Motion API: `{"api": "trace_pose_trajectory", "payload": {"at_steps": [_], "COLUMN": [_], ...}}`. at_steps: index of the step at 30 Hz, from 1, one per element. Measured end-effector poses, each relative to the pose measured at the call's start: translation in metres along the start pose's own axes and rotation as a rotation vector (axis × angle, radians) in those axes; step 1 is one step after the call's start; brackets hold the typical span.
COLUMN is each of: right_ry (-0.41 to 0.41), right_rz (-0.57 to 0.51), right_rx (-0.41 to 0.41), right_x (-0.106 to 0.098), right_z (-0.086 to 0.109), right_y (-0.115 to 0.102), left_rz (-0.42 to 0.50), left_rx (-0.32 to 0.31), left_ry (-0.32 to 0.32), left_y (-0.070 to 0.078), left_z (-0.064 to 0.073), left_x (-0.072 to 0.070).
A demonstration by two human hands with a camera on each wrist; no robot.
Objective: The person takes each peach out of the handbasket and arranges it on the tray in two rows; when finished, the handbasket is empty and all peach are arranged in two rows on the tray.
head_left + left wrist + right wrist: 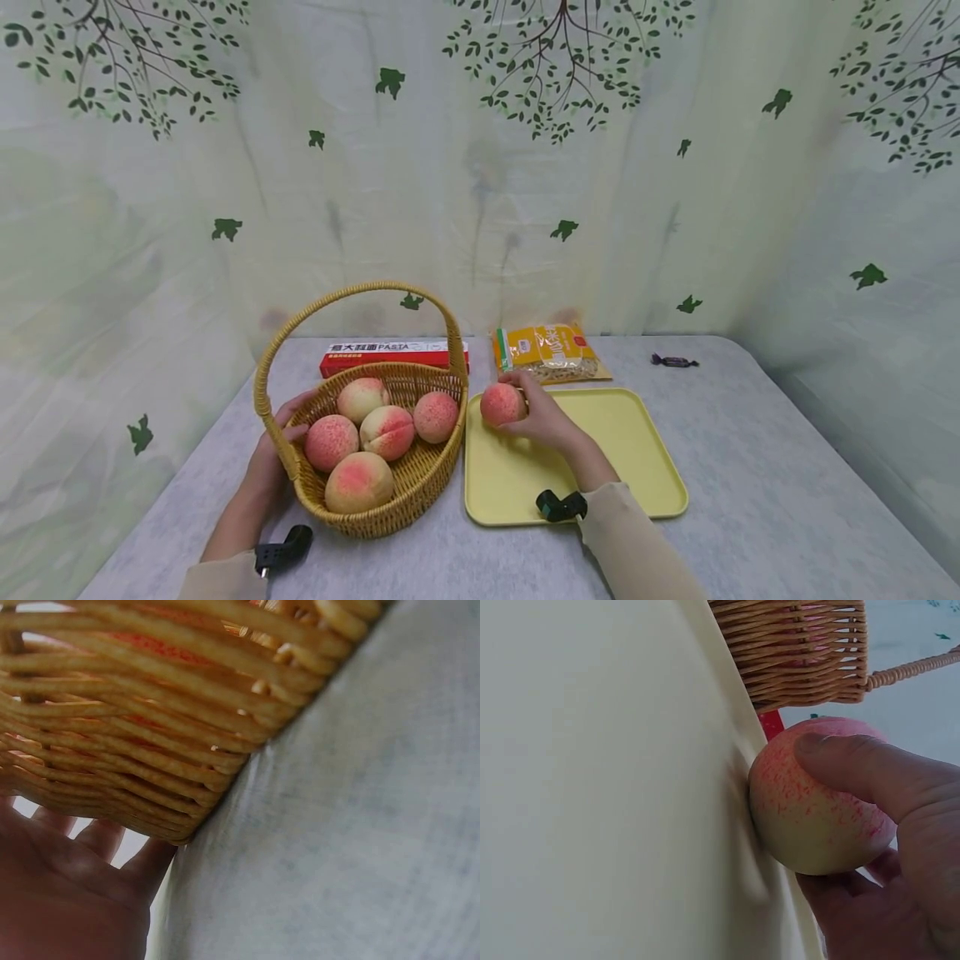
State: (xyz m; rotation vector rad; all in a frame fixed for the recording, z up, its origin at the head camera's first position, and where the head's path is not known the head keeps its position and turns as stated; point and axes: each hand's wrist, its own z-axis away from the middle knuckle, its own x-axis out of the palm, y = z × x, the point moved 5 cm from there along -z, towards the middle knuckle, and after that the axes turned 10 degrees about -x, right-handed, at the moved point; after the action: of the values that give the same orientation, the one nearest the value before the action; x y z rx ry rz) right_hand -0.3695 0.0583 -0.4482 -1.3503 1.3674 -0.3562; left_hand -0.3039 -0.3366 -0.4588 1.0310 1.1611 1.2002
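Observation:
A wicker basket point(420, 487) with a tall arched handle stands on the left, holding several pink-and-cream peaches point(359, 482). My left hand point(281, 429) holds the basket's left side, thumb at the rim by the handle. In the left wrist view, that hand's fingers point(97, 838) reach along the outside of the wicker wall. My right hand point(546, 419) grips another peach point(503, 405) at the far left corner of the yellow tray point(622, 450). The right wrist view shows the thumb point(847, 761) across this peach and fingers beneath, close over the tray surface.
Behind the basket lies a red-and-white pasta box point(397, 354). A yellow bag of grain-like food point(551, 354) lies just beyond the tray. Farther right is a small dark wrapped candy point(675, 361). A leaf-printed curtain point(480, 167) hangs behind the table.

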Motion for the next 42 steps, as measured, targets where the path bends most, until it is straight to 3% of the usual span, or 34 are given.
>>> {"api": "trace_pose_trajectory", "payload": {"at_steps": [15, 24, 34, 39, 42], "right_ry": [-0.024, 0.059, 0.153, 0.246, 0.255], "right_rz": [0.026, 0.124, 0.260, 0.262, 0.261], "right_rx": [0.005, 0.033, -0.142, -0.295, -0.346], "right_x": [0.001, -0.009, -0.017, -0.014, -0.006], "right_z": [0.002, 0.003, -0.003, -0.004, -0.005], "right_y": [0.003, -0.010, -0.040, -0.061, -0.074], "left_rz": [-0.022, -0.005, -0.044, -0.036, -0.036], "left_rx": [-0.017, 0.016, -0.014, -0.005, -0.001], "left_ry": [0.023, 0.015, 0.031, 0.026, 0.030], "left_y": [-0.002, -0.005, -0.005, -0.004, -0.003], "left_z": [0.000, -0.002, 0.001, 0.002, 0.001], "left_x": [-0.001, -0.002, 0.000, 0.000, 0.000]}}
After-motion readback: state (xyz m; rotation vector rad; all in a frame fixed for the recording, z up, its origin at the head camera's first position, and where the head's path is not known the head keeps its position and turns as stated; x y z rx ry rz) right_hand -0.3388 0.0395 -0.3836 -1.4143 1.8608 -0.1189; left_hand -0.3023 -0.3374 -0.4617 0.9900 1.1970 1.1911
